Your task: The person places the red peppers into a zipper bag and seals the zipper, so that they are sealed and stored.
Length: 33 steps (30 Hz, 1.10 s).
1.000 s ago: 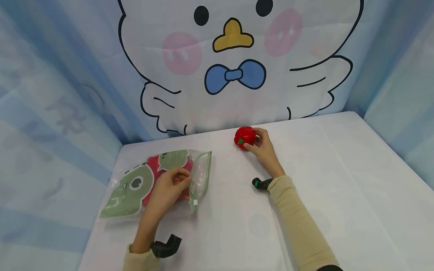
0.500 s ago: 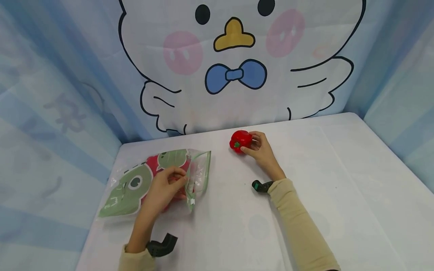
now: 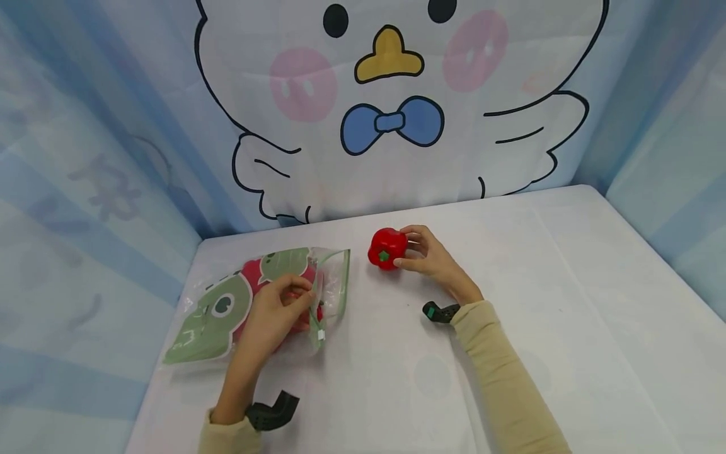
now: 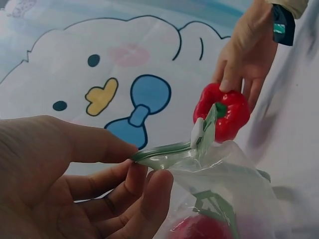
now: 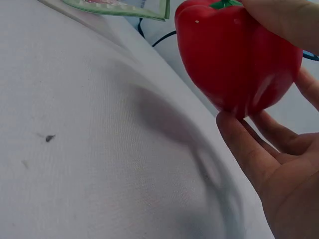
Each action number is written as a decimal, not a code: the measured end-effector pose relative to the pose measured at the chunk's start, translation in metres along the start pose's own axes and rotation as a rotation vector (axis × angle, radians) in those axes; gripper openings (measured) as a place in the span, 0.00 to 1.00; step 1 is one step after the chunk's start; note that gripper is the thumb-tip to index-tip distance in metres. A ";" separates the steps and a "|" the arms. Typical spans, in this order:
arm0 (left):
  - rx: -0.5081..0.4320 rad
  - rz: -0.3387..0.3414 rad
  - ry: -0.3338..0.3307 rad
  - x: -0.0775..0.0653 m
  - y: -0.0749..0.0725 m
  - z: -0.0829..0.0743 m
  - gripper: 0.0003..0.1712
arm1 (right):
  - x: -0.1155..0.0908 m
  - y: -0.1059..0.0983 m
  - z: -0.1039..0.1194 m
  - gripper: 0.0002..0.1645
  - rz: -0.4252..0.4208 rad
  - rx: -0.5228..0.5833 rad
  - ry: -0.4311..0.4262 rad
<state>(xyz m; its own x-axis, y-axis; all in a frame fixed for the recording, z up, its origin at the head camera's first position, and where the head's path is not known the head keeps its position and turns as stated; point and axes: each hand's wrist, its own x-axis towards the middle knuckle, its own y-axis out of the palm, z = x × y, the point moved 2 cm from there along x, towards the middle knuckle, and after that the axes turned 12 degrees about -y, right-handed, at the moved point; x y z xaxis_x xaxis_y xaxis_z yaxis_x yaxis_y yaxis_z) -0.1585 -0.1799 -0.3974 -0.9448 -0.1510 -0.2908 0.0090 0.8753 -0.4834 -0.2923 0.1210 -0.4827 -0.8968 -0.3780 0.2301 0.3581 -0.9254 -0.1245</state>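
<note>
Between its thumb and fingers my right hand [image 3: 433, 261] holds a red bell pepper [image 3: 388, 248] with a green stem. In the right wrist view the bell pepper [image 5: 239, 57] hangs above the table, its shadow lying below. My left hand [image 3: 278, 309] pinches the green-edged opening of a clear zip bag [image 3: 337, 284] printed with green and red cartoon shapes. Close up in the left wrist view, thumb and fingertips grip the zip strip [image 4: 164, 149], which has a white slider [image 4: 197, 132]. Something red [image 4: 199, 229] shows inside the bag.
A white-covered table [image 3: 567, 302] lies under both hands. Behind it hangs a curtain [image 3: 391, 176] with a cartoon bird in a blue bow tie. Blue patterned curtains [image 3: 85, 252] close off the left and right sides.
My right hand has carried the bell pepper left and nearer to me, towards the bag. The left hand has shifted slightly left, still pinching the bag's opening.
</note>
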 end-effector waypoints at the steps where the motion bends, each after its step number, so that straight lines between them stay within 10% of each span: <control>1: -0.004 0.000 0.003 0.000 0.000 0.000 0.12 | 0.000 0.002 0.001 0.41 0.014 0.006 -0.002; 26: 0.172 -0.224 0.107 -0.007 0.024 -0.008 0.09 | -0.002 0.065 0.023 0.40 0.384 0.043 -0.070; 33: 0.169 -0.199 0.122 -0.007 0.033 -0.004 0.10 | -0.004 0.080 0.022 0.42 0.398 0.073 -0.071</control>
<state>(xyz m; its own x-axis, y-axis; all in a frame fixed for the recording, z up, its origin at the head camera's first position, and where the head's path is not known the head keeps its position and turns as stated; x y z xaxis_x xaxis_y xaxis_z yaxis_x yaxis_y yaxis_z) -0.1530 -0.1476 -0.4080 -0.9658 -0.2465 -0.0802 -0.1353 0.7434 -0.6550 -0.2547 0.0476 -0.4724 -0.6654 -0.7056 0.2438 0.6934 -0.7051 -0.1485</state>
